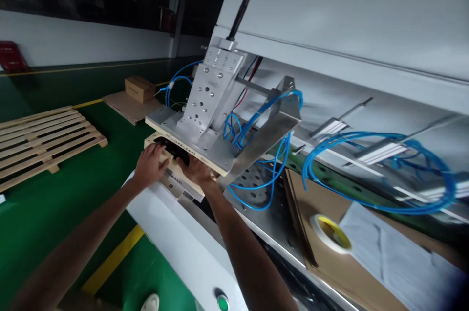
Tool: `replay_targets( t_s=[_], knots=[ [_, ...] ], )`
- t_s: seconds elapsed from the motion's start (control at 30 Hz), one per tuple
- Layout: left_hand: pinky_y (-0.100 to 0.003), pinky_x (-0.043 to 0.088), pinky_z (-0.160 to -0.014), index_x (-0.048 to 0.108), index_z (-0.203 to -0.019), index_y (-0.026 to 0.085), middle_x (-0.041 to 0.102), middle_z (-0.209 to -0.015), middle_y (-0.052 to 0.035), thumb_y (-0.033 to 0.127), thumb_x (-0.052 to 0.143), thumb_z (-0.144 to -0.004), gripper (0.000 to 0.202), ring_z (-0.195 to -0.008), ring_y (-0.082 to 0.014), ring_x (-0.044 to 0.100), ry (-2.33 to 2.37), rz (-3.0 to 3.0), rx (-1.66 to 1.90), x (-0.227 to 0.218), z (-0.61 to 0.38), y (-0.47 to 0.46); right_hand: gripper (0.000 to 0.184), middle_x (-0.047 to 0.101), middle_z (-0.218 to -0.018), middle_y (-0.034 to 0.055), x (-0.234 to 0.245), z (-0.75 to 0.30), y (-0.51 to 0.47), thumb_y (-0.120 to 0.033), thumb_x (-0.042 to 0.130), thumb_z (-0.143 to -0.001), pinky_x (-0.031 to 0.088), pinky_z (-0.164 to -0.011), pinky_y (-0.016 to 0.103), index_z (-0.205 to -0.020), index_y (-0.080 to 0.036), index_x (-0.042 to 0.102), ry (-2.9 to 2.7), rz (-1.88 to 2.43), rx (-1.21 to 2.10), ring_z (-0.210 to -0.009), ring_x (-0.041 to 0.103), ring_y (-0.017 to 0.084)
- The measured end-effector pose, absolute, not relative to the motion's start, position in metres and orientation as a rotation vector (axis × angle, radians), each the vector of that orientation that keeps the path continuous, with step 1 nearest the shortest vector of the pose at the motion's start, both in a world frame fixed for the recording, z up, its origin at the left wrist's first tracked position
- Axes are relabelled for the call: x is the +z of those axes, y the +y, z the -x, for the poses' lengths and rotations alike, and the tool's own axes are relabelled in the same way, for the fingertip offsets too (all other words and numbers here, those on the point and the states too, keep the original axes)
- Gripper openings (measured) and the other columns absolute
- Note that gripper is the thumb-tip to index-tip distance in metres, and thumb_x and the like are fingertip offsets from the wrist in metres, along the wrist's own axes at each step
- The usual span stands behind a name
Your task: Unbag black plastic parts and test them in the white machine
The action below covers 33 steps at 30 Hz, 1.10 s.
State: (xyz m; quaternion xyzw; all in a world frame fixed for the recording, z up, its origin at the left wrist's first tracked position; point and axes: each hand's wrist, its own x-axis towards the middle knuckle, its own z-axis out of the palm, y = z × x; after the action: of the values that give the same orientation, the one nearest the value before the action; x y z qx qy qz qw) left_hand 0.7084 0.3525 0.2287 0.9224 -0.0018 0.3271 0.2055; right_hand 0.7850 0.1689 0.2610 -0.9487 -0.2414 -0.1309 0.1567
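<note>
Both my hands reach under a metal press fixture (210,93) on a white machine. My left hand (149,165) lies on a black part (175,150) that sits in a pale wooden jig (157,140), its fingers curled over the part's near edge. My right hand (198,171) rests just to the right on the same black part, fingers bent and pressed down under the fixture's grey plate (216,154). The fingertips of both hands are partly hidden by the plate's shadow.
Blue air hoses (366,144) loop across the machine bed. A roll of tape (331,233) and a sheet of paper (399,252) lie on cardboard (300,188) at right. A green button (222,302) sits on the front panel. Wooden pallet (44,142) and cardboard box (139,88) on the green floor.
</note>
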Motion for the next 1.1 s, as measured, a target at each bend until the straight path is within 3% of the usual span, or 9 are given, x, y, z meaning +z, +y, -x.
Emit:
replay_targets(
  t_s=[0.2, 0.37, 0.5, 0.6, 0.7, 0.77, 0.9, 1.0, 1.1],
  knots=[
    [-0.053, 0.044, -0.118, 0.06, -0.139, 0.011, 0.063, -0.143, -0.0212, 0.046, 0.046, -0.107, 0.049, -0.136, -0.0379, 0.057, -0.081, -2.669, 0.885, 0.224, -0.739, 0.367, 0.058, 0.064, -0.145, 0.0259, 0.248, -0.726, 0.14, -0.044, 0.059, -0.103, 0.045, -0.116, 0.058, -0.15, -0.01, 0.057, -0.606, 2.802, -0.462, -0.136, 0.057, 0.041],
    [-0.062, 0.04, -0.119, 0.061, -0.139, 0.006, 0.059, -0.15, -0.0235, 0.049, 0.035, -0.108, 0.059, -0.137, -0.0417, 0.056, -0.111, -2.734, 0.815, 0.222, -0.735, 0.379, 0.055, 0.059, -0.149, 0.0297, 0.244, -0.703, 0.137, -0.02, 0.056, -0.101, 0.039, -0.121, 0.058, -0.152, -0.001, 0.053, -0.662, 2.715, -0.454, -0.138, 0.055, 0.04],
    [-0.063, 0.035, -0.123, 0.059, -0.141, 0.004, 0.055, -0.153, -0.0261, 0.05, 0.033, -0.108, 0.062, -0.146, -0.0418, 0.049, -0.178, -2.73, 0.768, 0.231, -0.723, 0.389, 0.06, 0.052, -0.159, 0.0253, 0.25, -0.684, 0.136, -0.022, 0.059, -0.101, 0.031, -0.128, 0.056, -0.155, 0.0, 0.046, -0.676, 2.633, -0.402, -0.15, 0.045, 0.037],
    [-0.069, 0.028, -0.126, 0.05, -0.151, 0.004, 0.038, -0.166, -0.025, 0.056, 0.045, -0.108, 0.067, -0.155, -0.0458, 0.034, -0.121, -2.642, 0.998, 0.22, -0.683, 0.371, 0.053, 0.053, -0.161, 0.0174, 0.243, -0.63, 0.114, -0.027, 0.053, -0.105, 0.028, -0.131, 0.052, -0.154, -0.008, 0.049, -0.706, 2.571, -0.422, -0.154, 0.042, 0.03],
    [-0.063, 0.036, -0.125, 0.05, -0.151, 0.01, 0.046, -0.16, -0.0246, 0.041, 0.055, -0.107, 0.054, -0.153, -0.0421, 0.04, -0.25, -2.429, 1.046, 0.183, -0.605, 0.322, 0.037, 0.073, -0.134, 0.0116, 0.222, -0.541, 0.076, -0.03, 0.056, -0.102, 0.05, -0.114, 0.04, -0.136, -0.016, 0.062, -0.799, 2.461, -0.458, -0.126, 0.064, 0.022],
    [-0.057, 0.044, -0.12, 0.051, -0.15, 0.017, 0.057, -0.149, -0.0215, 0.034, 0.059, -0.105, 0.049, -0.146, -0.0382, 0.05, -0.474, -2.398, 0.819, 0.151, -0.545, 0.276, 0.039, 0.077, -0.118, 0.0117, 0.204, -0.482, 0.046, -0.019, 0.057, -0.097, 0.057, -0.1, 0.043, -0.136, -0.017, 0.061, -0.849, 2.282, -0.463, -0.105, 0.07, 0.023],
    [-0.054, 0.052, -0.112, 0.037, -0.162, 0.025, 0.065, -0.143, -0.0153, 0.028, 0.054, -0.105, 0.059, -0.138, -0.0346, 0.059, -0.848, -2.344, 0.538, 0.105, -0.463, 0.187, 0.051, 0.076, -0.106, 0.0095, 0.177, -0.404, -0.017, -0.009, 0.057, -0.093, 0.06, -0.079, 0.042, -0.142, -0.023, 0.057, -0.612, 2.266, -0.447, -0.092, 0.071, 0.024],
    [-0.058, 0.053, -0.11, 0.024, -0.17, 0.026, 0.062, -0.149, -0.0169, 0.028, 0.054, -0.106, 0.071, -0.138, -0.0372, 0.059, -0.86, -2.354, 0.477, 0.097, -0.44, 0.153, 0.041, 0.073, -0.1, 0.0094, 0.166, -0.378, -0.059, -0.011, 0.057, -0.096, 0.06, -0.072, 0.038, -0.134, -0.025, 0.063, -0.159, 2.335, -0.63, -0.087, 0.07, 0.023],
    [-0.065, 0.053, -0.109, 0.022, -0.171, 0.034, 0.057, -0.155, -0.0156, 0.028, 0.059, -0.104, 0.076, -0.137, -0.0404, 0.06, -0.77, -2.393, 0.457, 0.091, -0.43, 0.148, 0.03, 0.072, -0.099, 0.0096, 0.157, -0.364, -0.111, -0.017, 0.055, -0.1, 0.061, -0.075, 0.036, -0.125, -0.024, 0.069, 0.258, 2.441, -0.855, -0.089, 0.071, 0.023]
  ],
)
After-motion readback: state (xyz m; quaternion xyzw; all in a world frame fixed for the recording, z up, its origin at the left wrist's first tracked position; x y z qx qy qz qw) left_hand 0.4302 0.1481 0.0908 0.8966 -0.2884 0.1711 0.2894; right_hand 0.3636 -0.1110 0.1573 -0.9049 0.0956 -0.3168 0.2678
